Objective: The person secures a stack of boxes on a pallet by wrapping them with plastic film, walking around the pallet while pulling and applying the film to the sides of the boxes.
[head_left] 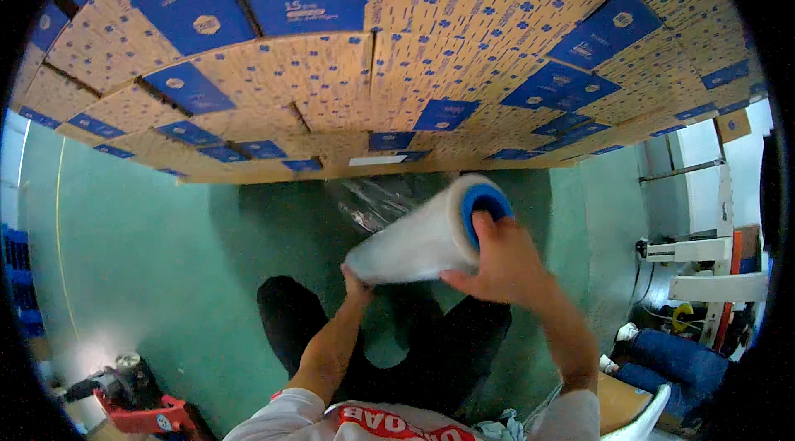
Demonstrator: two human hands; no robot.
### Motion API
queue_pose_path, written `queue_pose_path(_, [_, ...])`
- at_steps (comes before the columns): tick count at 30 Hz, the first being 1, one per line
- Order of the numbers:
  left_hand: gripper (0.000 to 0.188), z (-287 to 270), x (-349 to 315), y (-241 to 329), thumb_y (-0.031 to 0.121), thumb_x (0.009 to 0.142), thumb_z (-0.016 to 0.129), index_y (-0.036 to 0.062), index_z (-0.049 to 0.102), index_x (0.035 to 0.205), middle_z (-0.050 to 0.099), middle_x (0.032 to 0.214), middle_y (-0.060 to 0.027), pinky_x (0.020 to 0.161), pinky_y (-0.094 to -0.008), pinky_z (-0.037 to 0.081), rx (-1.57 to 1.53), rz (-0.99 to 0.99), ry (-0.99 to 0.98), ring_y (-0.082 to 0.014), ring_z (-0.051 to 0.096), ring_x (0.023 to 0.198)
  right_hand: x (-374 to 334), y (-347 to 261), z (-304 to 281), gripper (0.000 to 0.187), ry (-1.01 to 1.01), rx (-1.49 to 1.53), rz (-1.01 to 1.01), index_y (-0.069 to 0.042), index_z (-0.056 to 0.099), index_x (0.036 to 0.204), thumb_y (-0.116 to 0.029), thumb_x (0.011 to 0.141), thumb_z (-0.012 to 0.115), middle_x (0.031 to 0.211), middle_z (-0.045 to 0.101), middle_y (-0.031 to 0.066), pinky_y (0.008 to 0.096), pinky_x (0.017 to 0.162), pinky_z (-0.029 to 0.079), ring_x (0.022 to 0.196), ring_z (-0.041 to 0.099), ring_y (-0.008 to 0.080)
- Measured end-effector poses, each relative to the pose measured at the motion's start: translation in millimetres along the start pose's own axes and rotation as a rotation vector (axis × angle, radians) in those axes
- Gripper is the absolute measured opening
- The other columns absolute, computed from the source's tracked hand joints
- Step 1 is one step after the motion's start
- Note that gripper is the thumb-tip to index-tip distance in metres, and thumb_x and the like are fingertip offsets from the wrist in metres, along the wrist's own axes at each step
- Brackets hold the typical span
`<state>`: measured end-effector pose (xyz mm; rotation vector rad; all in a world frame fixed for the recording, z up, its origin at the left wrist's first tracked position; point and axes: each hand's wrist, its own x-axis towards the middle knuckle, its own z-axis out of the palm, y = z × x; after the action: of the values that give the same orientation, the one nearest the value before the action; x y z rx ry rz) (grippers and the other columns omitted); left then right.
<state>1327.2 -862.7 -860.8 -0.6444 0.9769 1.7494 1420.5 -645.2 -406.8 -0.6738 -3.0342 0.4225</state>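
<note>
A large roll of clear stretch film [414, 244] is held tilted across my front, its right end higher and toward the boxes. My right hand [500, 259] grips that end, its fingers hooked into the blue core [484, 202] and the thumb on the outside of the roll. At the lower left end my left hand [356, 285] is closed on the roll, most of its fingers hidden by it. A loose, crumpled length of clear film [374, 202] trails from the roll toward the foot of the stacked boxes.
A tall stack of brown and blue cartons [447, 68] stands ahead across the view. Behind at left is a red pallet jack [153, 416]. To the right stand a white metal machine frame [716, 250] and a person's legs in jeans [675, 362]. The floor [149, 234] is green.
</note>
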Motion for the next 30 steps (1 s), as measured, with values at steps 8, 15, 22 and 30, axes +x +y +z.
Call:
queue_pose_path(8, [0.078, 7, -10, -16, 0.069, 0.093, 0.037, 0.0106, 0.038, 0.145, 0.046, 0.141, -0.01, 0.1, -0.0416, 0.04, 0.004, -0.065, 0.324, -0.0269, 0.048, 0.123, -93, -20, 29, 0.064, 0.023, 0.076, 0.354, 0.001, 0.054, 0.093, -0.052, 0.066, 0.078, 0.082, 0.063, 0.0191, 0.0471, 0.067, 0.053, 0.075, 0.064, 0.0404])
queue_pose_path(15, [0.062, 39, -95, -43, 0.057, 0.097, 0.04, 0.0053, 0.049, 0.13, 0.056, 0.124, -0.0094, 0.087, -0.0424, 0.048, -0.005, -0.232, -0.18, -0.0246, 0.056, 0.103, -86, -62, 13, 0.051, 0.138, -0.025, 0.081, -0.005, 0.054, 0.088, -0.041, 0.064, 0.081, 0.068, 0.062, 0.0088, 0.0354, 0.071, 0.047, 0.062, 0.064, 0.0248])
queue_pose_path(22, [0.051, 11, -67, -29, 0.048, 0.095, 0.047, 0.0034, 0.052, 0.12, 0.059, 0.115, -0.0094, 0.086, -0.0413, 0.047, 0.069, -0.246, -0.078, -0.024, 0.056, 0.099, -57, -87, 38, 0.021, 0.136, -0.278, -0.145, -0.006, 0.055, 0.08, -0.022, 0.073, 0.067, 0.058, 0.057, 0.0031, 0.0295, 0.06, 0.04, 0.055, 0.059, 0.0172])
queue_pose_path(30, [0.039, 52, -110, 21, 0.037, 0.093, 0.055, 0.0012, 0.056, 0.109, 0.061, 0.105, -0.0094, 0.086, -0.0401, 0.046, 0.521, -0.12, -0.077, -0.0234, 0.057, 0.094, -51, -60, 51, 0.013, 0.219, -0.177, -0.168, -0.006, 0.057, 0.075, -0.017, 0.069, 0.064, 0.058, 0.057, 0.0022, 0.0295, 0.06, 0.04, 0.052, 0.056, 0.0139])
